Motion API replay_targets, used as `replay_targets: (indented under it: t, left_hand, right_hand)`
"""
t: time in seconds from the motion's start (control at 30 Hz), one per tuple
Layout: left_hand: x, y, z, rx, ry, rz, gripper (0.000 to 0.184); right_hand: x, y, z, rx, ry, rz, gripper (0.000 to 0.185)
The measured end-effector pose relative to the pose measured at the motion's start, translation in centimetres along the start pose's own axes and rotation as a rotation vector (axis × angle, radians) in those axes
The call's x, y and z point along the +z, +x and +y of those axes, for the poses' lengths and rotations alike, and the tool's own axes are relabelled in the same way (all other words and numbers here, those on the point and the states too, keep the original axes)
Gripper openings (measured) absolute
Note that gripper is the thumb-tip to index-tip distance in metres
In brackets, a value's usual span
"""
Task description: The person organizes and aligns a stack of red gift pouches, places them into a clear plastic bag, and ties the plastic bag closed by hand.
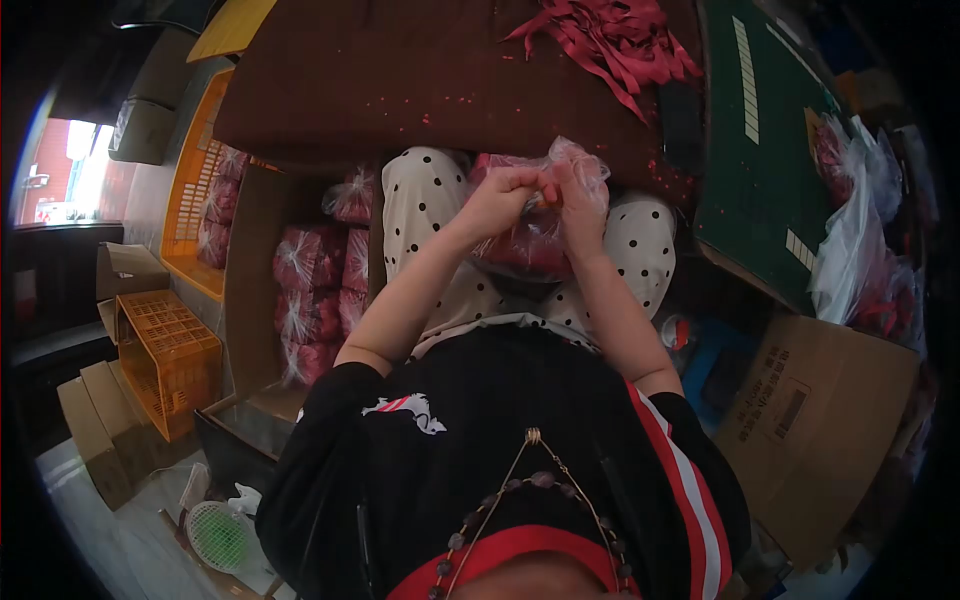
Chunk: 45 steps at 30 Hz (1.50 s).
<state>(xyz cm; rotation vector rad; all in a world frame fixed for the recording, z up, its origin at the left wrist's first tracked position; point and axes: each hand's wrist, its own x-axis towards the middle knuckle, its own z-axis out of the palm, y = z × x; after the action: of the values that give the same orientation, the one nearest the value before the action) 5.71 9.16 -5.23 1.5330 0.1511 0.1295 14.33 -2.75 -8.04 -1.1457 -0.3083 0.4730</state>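
A clear plastic bag filled with red pieces (pixel 528 250) rests in my lap between my knees. My left hand (pixel 507 198) pinches the gathered plastic at its top. Close beside it, my right hand (pixel 580 208) is closed round the bag's bunched neck, and loose plastic sticks up above the fingers. A small orange-red bit shows between the two hands, too small to name. On the brown-covered table ahead lies a heap of red ribbon-like strips (pixel 625 45).
At my left stands a cardboard box (pixel 253 290) holding several tied bags of red pieces (pixel 310 260). Orange crates (pixel 170 360) are further left. A green board or table (pixel 760 170) and a large cardboard box (pixel 815 430) stand at the right. Red scraps dot the brown tabletop (pixel 330 80).
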Motion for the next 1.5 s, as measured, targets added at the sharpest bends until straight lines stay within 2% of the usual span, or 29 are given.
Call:
replay_targets:
  t: [0.03, 0.07, 0.1, 0.13, 0.17, 0.23, 0.3, 0.37, 0.4, 0.43, 0.5, 0.53, 0.6, 0.67, 0.77, 0.83, 0.87, 0.9, 0.93, 1.03, 1.07, 1.17, 1.27, 1.3, 1.33, 1.4, 1.43, 1.47, 1.5]
  left_hand:
    - [-0.2, 0.1, 0.0, 0.005, 0.002, -0.003, 0.018]
    - [-0.3, 0.1, 0.4, -0.116, -0.063, -0.008, 0.019]
    - [-0.4, 0.0, 0.7, -0.237, -0.129, -0.011, 0.022]
    - [-0.2, -0.2, 0.9, -0.234, -0.130, -0.009, 0.022]
    - [0.1, -0.5, 1.2, -0.215, -0.155, 0.000, 0.024]
    - [0.1, -0.7, 1.1, -0.192, -0.179, 0.010, 0.028]
    - [-0.2, -0.7, 0.5, -0.154, -0.092, 0.068, 0.030]
    - [-0.6, -0.6, 0.1, -0.120, -0.087, 0.054, 0.030]
    - [-0.8, -0.7, 0.0, -0.092, -0.082, 0.037, 0.030]
    - [-1.1, -0.7, -0.4, -0.089, -0.083, 0.039, 0.030]
    - [-1.5, -0.8, -1.0, -0.100, -0.131, -0.087, 0.029]
    - [-1.6, -0.9, -1.3, -0.096, -0.134, -0.087, 0.029]
    - [-1.5, -1.7, -0.8, -0.184, -0.030, -0.138, 0.031]
    - [-1.1, -2.2, -0.5, -0.086, -0.178, -0.097, 0.037]
    - [-1.0, -2.0, -0.5, 0.003, 0.018, -0.190, 0.042]
    - [-0.2, -1.9, -0.4, -0.010, -0.068, 0.009, 0.042]
    - [0.0, -1.9, -0.3, -0.166, -0.084, 0.023, 0.040]
    - [0.3, -1.7, -0.1, -0.169, -0.083, 0.024, 0.040]
    - [0.8, -1.5, 0.0, -0.111, -0.148, 0.082, 0.032]
    - [1.7, -1.5, -0.5, -0.042, -0.207, 0.157, 0.017]
    - [1.8, -1.6, -1.1, -0.034, -0.198, 0.171, 0.009]
    - [1.2, -1.2, -4.0, -0.032, -0.190, 0.100, 0.013]
    - [1.1, -1.4, -2.3, -0.155, -0.200, 0.101, 0.017]
    - [1.0, -1.3, -2.4, -0.152, -0.201, 0.105, 0.017]
    - [0.9, -1.3, -2.6, -0.159, -0.205, 0.099, 0.015]
    - [1.1, -1.4, -1.7, -0.167, -0.209, 0.088, 0.014]
    - [1.4, -1.5, -1.3, -0.182, -0.231, 0.126, 0.011]
    - [1.6, -1.6, -0.8, -0.197, -0.252, 0.164, 0.010]
    - [1.5, -1.5, -1.3, -0.197, -0.251, 0.160, 0.010]
  right_hand:
    - [0.0, 0.1, 0.2, -0.201, -0.149, 0.016, 0.030]
    - [-0.3, 0.1, 0.4, -0.206, -0.150, 0.015, 0.030]
    - [-0.8, -0.1, 0.6, -0.094, 0.036, 0.000, 0.033]
    - [-1.3, -0.3, 0.8, 0.021, 0.221, -0.016, 0.036]
    - [-0.7, -0.8, 0.2, 0.021, 0.219, -0.020, 0.036]
    - [0.8, -1.6, -1.5, -0.162, 0.175, 0.046, 0.044]
    - [0.6, -1.6, -1.7, -0.205, 0.077, 0.042, 0.044]
    - [0.4, -1.5, -2.3, -0.530, -0.423, -0.140, 0.039]
    - [0.6, -1.4, -4.0, -0.531, -0.557, -0.292, 0.034]
    - [0.8, -1.0, -4.9, -0.533, -0.558, -0.295, 0.034]
    - [1.1, 0.0, -6.2, -0.608, -1.019, -0.545, 0.036]
    - [1.2, 0.3, -6.9, -0.610, -1.022, -0.547, 0.036]
    - [1.4, 0.8, -7.9, -0.588, -1.302, -0.780, 0.043]
    - [1.6, 1.7, -7.9, -0.560, -1.327, -0.862, 0.043]
    - [2.4, 3.2, -8.2, -0.418, -1.393, -1.032, 0.047]
    - [3.3, 4.3, -8.9, -0.306, -1.430, -1.122, 0.052]
    - [3.6, 5.0, -9.2, -0.160, -1.445, -1.200, 0.059]
    - [3.7, 5.8, -9.3, -0.011, -1.454, -1.273, 0.066]
    - [2.6, 7.0, -7.2, -0.018, -1.491, -1.203, 0.082]
    - [3.1, 7.1, -8.5, -0.133, -1.485, -1.234, 0.084]
    - [3.0, 7.3, -9.0, -0.131, -1.483, -1.232, 0.084]
    - [2.2, 8.9, -11.3, 0.215, -1.015, -1.255, 0.076]
    - [0.0, 9.2, -13.3, 0.084, -0.943, -1.212, 0.074]
    - [-0.6, 9.0, -13.8, -0.042, -1.017, -1.230, 0.063]
    - [-1.0, 8.9, -13.7, -0.042, -1.016, -1.232, 0.063]
    - [-1.9, 8.6, -13.2, 0.154, -1.042, -1.147, 0.048]
    - [-2.2, 8.2, -12.8, 0.068, -1.007, -1.115, 0.031]
    - [-2.7, 7.9, -12.5, 0.070, -1.007, -1.108, 0.031]
    - [-3.0, 7.8, -12.2, 0.190, -0.890, -1.004, 0.025]
